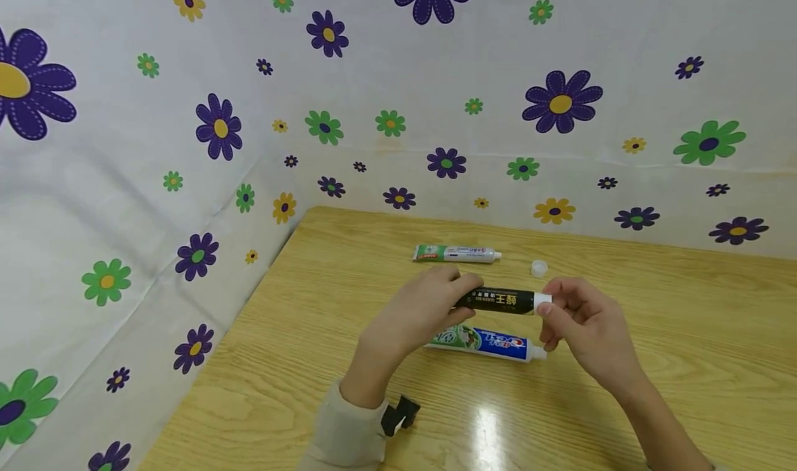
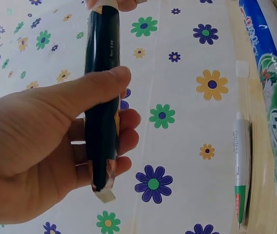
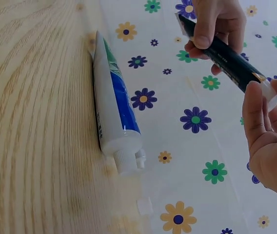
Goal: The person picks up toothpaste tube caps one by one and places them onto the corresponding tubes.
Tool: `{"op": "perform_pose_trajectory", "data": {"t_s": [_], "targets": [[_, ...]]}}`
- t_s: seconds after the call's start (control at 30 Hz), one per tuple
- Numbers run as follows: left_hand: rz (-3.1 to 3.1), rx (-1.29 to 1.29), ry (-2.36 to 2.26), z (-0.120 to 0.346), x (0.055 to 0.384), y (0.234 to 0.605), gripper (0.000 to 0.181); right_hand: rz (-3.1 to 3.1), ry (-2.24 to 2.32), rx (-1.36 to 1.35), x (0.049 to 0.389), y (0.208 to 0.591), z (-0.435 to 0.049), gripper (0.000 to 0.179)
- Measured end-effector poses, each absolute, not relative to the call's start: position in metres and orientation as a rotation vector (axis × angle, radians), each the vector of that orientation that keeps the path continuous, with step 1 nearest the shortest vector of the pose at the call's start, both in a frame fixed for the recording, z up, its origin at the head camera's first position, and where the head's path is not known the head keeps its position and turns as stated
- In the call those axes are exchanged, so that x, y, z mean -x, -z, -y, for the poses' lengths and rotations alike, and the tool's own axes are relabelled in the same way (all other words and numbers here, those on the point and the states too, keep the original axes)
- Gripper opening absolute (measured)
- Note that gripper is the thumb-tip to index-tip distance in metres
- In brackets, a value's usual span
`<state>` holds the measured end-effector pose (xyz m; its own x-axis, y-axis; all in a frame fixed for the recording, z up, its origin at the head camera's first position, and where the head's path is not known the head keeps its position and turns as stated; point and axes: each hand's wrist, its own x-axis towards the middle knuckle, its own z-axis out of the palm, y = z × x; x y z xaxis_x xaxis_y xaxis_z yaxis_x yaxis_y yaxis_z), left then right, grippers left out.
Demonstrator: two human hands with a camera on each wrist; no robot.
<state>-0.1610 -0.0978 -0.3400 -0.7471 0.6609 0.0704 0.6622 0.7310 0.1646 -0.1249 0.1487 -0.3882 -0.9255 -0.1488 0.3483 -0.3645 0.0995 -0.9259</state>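
Note:
A black toothpaste tube (image 1: 501,300) with gold lettering is held up over the table between both hands. My left hand (image 1: 423,312) grips its body, thumb on one side and fingers curled round the other, as the left wrist view shows. At the other end my right hand (image 1: 591,329) pinches the white cap (image 1: 543,302) between thumb and fingers. The cap sits on the tube's end. Below the hands lies a blue, green and white toothpaste tube (image 1: 498,344), its left part hidden behind my left hand in the head view.
Farther back on the wooden table (image 1: 280,360) lies a smaller green and white toothpaste tube (image 1: 463,254), its nozzle uncapped. A loose white cap (image 1: 539,269) rests to its right. Flower-printed sheeting (image 1: 373,77) covers the walls behind and to the left.

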Motion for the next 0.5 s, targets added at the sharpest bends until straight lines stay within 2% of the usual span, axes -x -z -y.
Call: {"op": "perform_pose_trajectory", "data": {"t_s": [0.5], "targets": [[2.822, 1.112, 0.387, 0.123, 0.175, 0.345, 0.042, 1.893, -2.084, -0.606, 0.126, 0.394, -0.148, 0.017]]}}
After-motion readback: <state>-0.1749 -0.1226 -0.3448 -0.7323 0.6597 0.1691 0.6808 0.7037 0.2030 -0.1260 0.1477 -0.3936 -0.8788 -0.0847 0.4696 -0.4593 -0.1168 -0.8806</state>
